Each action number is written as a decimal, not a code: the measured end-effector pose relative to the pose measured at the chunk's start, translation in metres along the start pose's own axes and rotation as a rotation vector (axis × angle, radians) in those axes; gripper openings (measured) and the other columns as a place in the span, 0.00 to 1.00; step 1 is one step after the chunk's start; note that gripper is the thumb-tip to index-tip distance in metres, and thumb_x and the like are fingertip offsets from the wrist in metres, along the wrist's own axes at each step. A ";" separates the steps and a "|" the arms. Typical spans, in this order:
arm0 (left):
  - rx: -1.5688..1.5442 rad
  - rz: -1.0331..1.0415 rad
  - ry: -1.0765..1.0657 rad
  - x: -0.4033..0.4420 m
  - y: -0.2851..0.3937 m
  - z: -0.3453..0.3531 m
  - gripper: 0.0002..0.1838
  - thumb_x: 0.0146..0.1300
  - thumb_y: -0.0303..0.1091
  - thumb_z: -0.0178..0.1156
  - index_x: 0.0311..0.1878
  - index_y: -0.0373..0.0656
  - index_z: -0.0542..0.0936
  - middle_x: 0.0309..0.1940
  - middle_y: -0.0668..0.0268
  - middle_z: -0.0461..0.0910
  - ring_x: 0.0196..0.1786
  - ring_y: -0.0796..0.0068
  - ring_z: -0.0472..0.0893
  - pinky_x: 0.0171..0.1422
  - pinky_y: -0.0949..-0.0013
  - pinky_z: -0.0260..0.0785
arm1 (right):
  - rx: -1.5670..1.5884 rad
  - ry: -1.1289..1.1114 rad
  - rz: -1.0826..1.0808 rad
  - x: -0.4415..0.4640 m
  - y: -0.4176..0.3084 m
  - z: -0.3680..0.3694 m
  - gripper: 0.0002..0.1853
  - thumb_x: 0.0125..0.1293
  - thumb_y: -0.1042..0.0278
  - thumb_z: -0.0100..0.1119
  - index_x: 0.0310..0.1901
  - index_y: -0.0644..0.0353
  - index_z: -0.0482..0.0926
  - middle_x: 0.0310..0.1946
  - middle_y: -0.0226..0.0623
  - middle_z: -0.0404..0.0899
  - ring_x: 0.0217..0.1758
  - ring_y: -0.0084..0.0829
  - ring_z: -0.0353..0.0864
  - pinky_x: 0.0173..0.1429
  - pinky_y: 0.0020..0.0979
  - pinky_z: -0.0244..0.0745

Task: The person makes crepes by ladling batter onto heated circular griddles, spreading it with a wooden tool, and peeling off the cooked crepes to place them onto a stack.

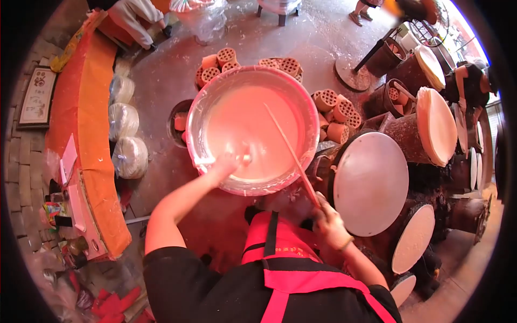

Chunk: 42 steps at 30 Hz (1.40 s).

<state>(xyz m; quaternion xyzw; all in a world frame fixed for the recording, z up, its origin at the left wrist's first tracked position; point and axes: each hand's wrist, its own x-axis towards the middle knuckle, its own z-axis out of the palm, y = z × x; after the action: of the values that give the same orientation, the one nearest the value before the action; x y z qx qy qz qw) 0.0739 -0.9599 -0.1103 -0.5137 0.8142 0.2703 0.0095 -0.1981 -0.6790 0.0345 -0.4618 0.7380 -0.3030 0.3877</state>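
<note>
A large round tub [313, 116] lined with clear plastic stands in front of me, holding pale, wet batter or dough [247, 113]. My left hand [230, 163] reaches over the near rim into it; the fingers are blurred against the batter, so their grip is unclear. My right hand [329, 223] is wrapped round the lower end of a long thin wooden stick [293, 153]. That stick slants up and left across the tub's rim, its far tip above the batter. Just right of the stick lies a flat round griddle plate [371, 183].
Cylindrical coal briquettes [340, 110] with holes lie around the tub's far and right sides. More round plates [413, 238] line the right. An orange-covered table [90, 145] and plastic-wrapped bundles [128, 157] stand left. Another person [132, 19] is at the upper left.
</note>
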 end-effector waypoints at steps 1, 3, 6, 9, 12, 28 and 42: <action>0.059 0.018 0.041 0.014 -0.014 0.000 0.21 0.65 0.33 0.52 0.60 0.39 0.72 0.35 0.48 0.78 0.41 0.55 0.80 0.39 0.57 0.74 | -0.015 0.025 -0.111 0.016 -0.011 0.025 0.29 0.64 0.76 0.48 0.68 0.58 0.62 0.55 0.53 0.74 0.55 0.45 0.78 0.55 0.38 0.75; 0.179 0.063 0.137 0.040 -0.039 0.008 0.21 0.64 0.33 0.51 0.60 0.39 0.72 0.34 0.47 0.78 0.40 0.54 0.80 0.39 0.56 0.74 | -0.116 0.081 -0.239 0.055 -0.026 0.069 0.32 0.64 0.78 0.47 0.71 0.55 0.57 0.56 0.55 0.72 0.55 0.48 0.77 0.55 0.40 0.75; -0.524 -0.298 0.123 0.076 -0.080 0.138 0.10 0.66 0.28 0.46 0.47 0.39 0.72 0.22 0.60 0.74 0.21 0.66 0.75 0.24 0.65 0.71 | -0.411 0.040 -0.075 0.112 -0.012 0.128 0.35 0.65 0.75 0.47 0.73 0.48 0.51 0.45 0.55 0.78 0.42 0.51 0.81 0.45 0.45 0.76; -2.183 -0.938 -0.561 0.068 -0.007 0.120 0.07 0.70 0.32 0.42 0.36 0.40 0.66 0.15 0.73 0.62 0.12 0.81 0.63 0.13 0.77 0.58 | -0.477 -0.071 0.164 0.109 0.005 0.147 0.33 0.67 0.70 0.46 0.73 0.46 0.52 0.34 0.55 0.80 0.33 0.53 0.81 0.40 0.50 0.74; -2.373 -1.129 -0.694 0.043 0.045 0.076 0.10 0.72 0.36 0.42 0.37 0.42 0.66 0.15 0.75 0.57 0.13 0.85 0.59 0.13 0.81 0.55 | -0.404 0.029 0.154 0.049 0.015 0.144 0.35 0.65 0.71 0.47 0.73 0.42 0.51 0.29 0.57 0.79 0.32 0.55 0.80 0.39 0.52 0.74; -1.576 0.163 -0.132 -0.084 0.173 -0.290 0.12 0.74 0.50 0.44 0.45 0.53 0.64 0.20 0.75 0.61 0.15 0.87 0.59 0.16 0.81 0.50 | -0.297 0.574 -0.522 -0.009 -0.075 0.065 0.45 0.49 0.83 0.54 0.72 0.47 0.57 0.32 0.41 0.78 0.27 0.42 0.79 0.30 0.39 0.74; -1.369 -0.444 -0.712 -0.019 0.131 -0.227 0.10 0.72 0.36 0.47 0.42 0.38 0.65 0.21 0.74 0.63 0.16 0.87 0.62 0.16 0.83 0.59 | -0.069 0.643 -0.281 -0.074 -0.029 0.058 0.27 0.69 0.68 0.50 0.69 0.54 0.61 0.43 0.52 0.79 0.43 0.47 0.83 0.45 0.38 0.78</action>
<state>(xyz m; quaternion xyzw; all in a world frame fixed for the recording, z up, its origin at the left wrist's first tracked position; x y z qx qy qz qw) 0.0318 -1.0037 0.1459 -0.4386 0.2947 0.8490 0.0051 -0.1156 -0.6280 0.0494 -0.4527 0.7613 -0.4582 0.0743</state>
